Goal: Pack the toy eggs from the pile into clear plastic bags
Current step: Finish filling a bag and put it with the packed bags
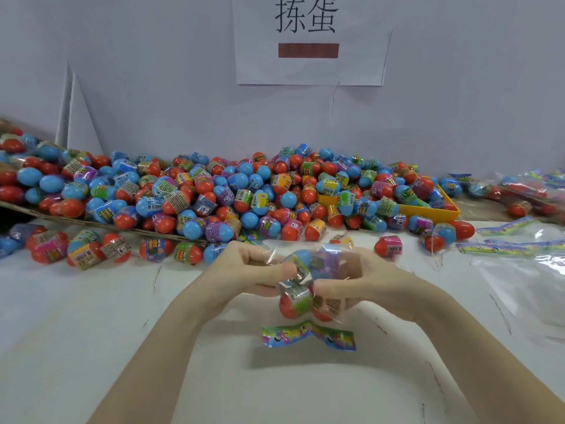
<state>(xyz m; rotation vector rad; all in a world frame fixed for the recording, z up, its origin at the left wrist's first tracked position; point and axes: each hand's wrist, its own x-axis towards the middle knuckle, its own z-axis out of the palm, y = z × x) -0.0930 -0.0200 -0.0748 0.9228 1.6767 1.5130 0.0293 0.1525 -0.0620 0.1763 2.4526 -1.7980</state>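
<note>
Now bag of eggs (308, 283), between both hands

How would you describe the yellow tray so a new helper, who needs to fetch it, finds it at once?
Start at the white paper sign on the wall, then drop to the big pile of toy eggs below it. At the pile's right end a yellow tray sits half buried in eggs. It is the only solid yellow, straight-edged container there; the things around it are round red-and-blue eggs or clear bags.
</note>
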